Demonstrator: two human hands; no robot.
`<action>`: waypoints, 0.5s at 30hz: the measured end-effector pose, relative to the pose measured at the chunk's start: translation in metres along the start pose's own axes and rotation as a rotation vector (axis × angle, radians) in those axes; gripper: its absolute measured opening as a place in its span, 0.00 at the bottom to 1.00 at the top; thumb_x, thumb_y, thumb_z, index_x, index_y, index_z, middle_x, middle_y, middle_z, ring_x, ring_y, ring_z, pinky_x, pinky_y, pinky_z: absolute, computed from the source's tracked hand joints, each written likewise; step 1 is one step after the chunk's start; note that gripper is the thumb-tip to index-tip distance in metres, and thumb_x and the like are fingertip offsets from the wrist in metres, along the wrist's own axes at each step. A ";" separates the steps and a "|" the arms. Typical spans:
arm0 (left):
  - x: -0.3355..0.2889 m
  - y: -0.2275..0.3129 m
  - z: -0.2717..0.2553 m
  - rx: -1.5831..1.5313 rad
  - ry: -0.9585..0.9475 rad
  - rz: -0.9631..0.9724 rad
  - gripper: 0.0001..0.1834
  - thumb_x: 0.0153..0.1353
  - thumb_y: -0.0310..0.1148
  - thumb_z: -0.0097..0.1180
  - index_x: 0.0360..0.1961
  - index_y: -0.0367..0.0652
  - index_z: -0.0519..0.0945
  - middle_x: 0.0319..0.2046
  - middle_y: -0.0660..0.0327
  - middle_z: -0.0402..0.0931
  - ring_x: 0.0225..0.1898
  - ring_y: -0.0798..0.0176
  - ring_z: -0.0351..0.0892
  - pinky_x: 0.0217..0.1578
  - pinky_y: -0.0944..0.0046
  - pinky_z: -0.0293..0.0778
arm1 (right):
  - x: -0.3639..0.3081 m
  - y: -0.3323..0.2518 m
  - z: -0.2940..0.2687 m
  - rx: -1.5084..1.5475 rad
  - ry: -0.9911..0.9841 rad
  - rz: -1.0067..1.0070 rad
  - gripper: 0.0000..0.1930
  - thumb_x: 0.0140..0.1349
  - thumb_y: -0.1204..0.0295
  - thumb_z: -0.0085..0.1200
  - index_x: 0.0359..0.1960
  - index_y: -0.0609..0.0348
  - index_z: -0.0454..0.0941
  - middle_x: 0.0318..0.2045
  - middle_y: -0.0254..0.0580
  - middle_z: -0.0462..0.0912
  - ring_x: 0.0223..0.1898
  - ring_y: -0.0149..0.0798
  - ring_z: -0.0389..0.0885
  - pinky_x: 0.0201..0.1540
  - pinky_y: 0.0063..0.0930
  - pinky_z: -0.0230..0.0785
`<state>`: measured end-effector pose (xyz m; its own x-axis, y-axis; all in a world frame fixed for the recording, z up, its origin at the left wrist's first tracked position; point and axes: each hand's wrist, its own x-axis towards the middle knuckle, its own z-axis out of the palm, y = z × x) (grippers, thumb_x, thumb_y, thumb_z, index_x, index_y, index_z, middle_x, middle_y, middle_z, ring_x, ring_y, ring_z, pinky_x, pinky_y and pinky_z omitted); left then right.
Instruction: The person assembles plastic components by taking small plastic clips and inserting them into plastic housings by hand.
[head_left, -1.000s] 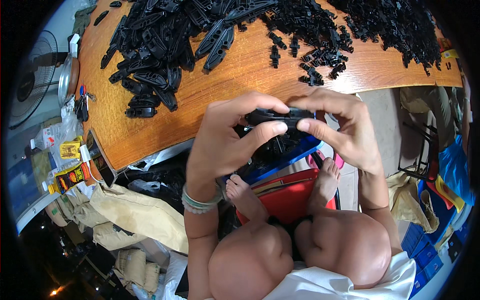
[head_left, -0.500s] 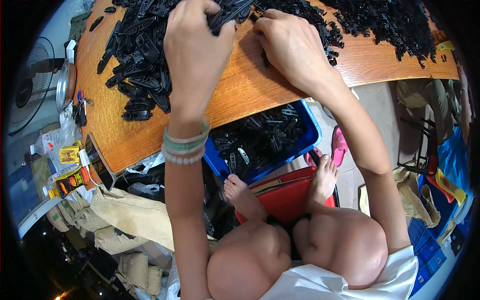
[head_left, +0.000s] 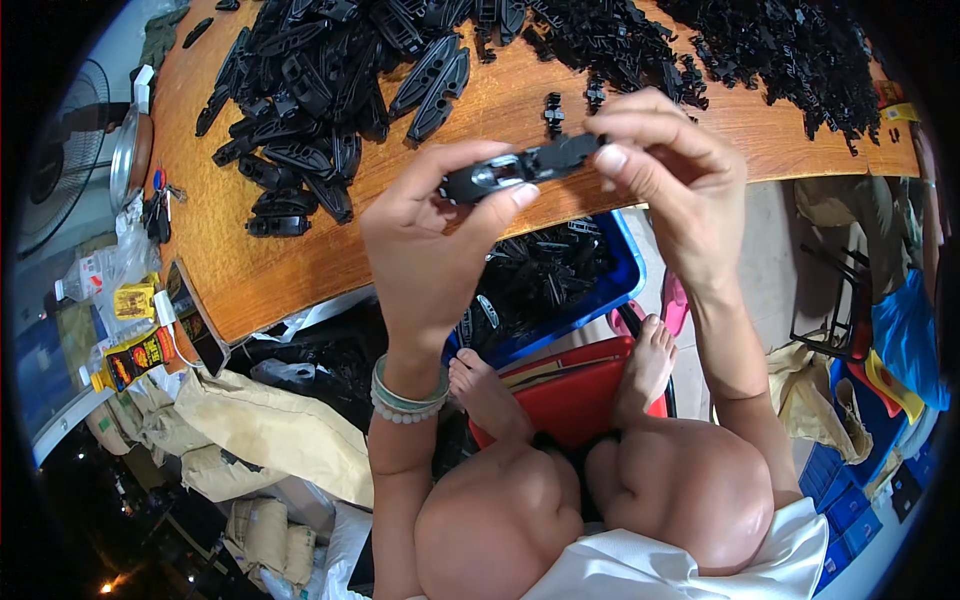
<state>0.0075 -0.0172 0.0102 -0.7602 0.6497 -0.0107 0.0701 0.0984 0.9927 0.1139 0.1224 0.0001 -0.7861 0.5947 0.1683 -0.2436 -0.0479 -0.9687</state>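
Note:
Over the table's near edge, my left hand point(head_left: 425, 235) is closed around a long black plastic part point(head_left: 520, 170), thumb along its near side. The part lies nearly level, its right end tilted slightly up, and an oval opening shows near its left end. At that right end my right hand point(head_left: 695, 190) is pinched, thumb and forefinger on a small black plastic piece point(head_left: 599, 143) mostly hidden by the fingertips. On the table behind are a pile of similar long black parts point(head_left: 310, 75) and, farther right, a heap of small black clips point(head_left: 620, 50).
Another heap of small black pieces point(head_left: 790, 60) covers the table's far right. Below the edge stands a blue bin point(head_left: 630, 275) of black parts, beside a red container point(head_left: 570, 385) between my feet. A fan point(head_left: 65, 165) and scissors point(head_left: 158, 215) are at left.
Both hands have drawn back from the piles toward me. The left brings a long black plastic part, and the right has come to that part's end with its fingers pinched.

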 end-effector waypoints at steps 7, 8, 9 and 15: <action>-0.012 -0.006 0.014 -0.374 0.003 -0.161 0.17 0.51 0.17 0.56 0.44 0.27 0.74 0.33 0.49 0.78 0.32 0.62 0.81 0.37 0.70 0.77 | -0.013 -0.008 0.018 0.071 0.170 0.057 0.06 0.57 0.84 0.53 0.36 0.69 0.80 0.34 0.41 0.78 0.28 0.27 0.78 0.30 0.15 0.71; -0.013 -0.007 0.016 -0.373 0.004 -0.160 0.17 0.51 0.17 0.56 0.44 0.27 0.74 0.33 0.49 0.78 0.32 0.62 0.81 0.37 0.70 0.77 | -0.014 -0.008 0.018 0.088 0.178 0.056 0.06 0.57 0.84 0.53 0.36 0.69 0.79 0.34 0.41 0.78 0.29 0.28 0.78 0.32 0.16 0.72; -0.013 -0.001 0.021 -0.473 0.008 -0.128 0.17 0.51 0.16 0.56 0.45 0.28 0.74 0.34 0.52 0.78 0.34 0.64 0.80 0.38 0.70 0.77 | -0.014 -0.008 0.015 0.088 0.178 0.058 0.06 0.57 0.84 0.53 0.36 0.69 0.79 0.34 0.41 0.78 0.29 0.28 0.78 0.32 0.16 0.72; -0.019 -0.002 0.014 -0.192 -0.087 -0.075 0.18 0.47 0.14 0.60 0.42 0.29 0.74 0.32 0.53 0.79 0.32 0.65 0.80 0.35 0.73 0.77 | -0.019 -0.002 0.008 -0.184 -0.012 -0.068 0.08 0.53 0.84 0.56 0.35 0.66 0.80 0.34 0.44 0.79 0.36 0.33 0.78 0.40 0.23 0.70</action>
<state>0.0310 -0.0191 0.0064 -0.6992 0.7096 -0.0871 -0.1147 0.0090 0.9934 0.1249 0.1047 0.0006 -0.7785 0.5818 0.2353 -0.1890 0.1402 -0.9719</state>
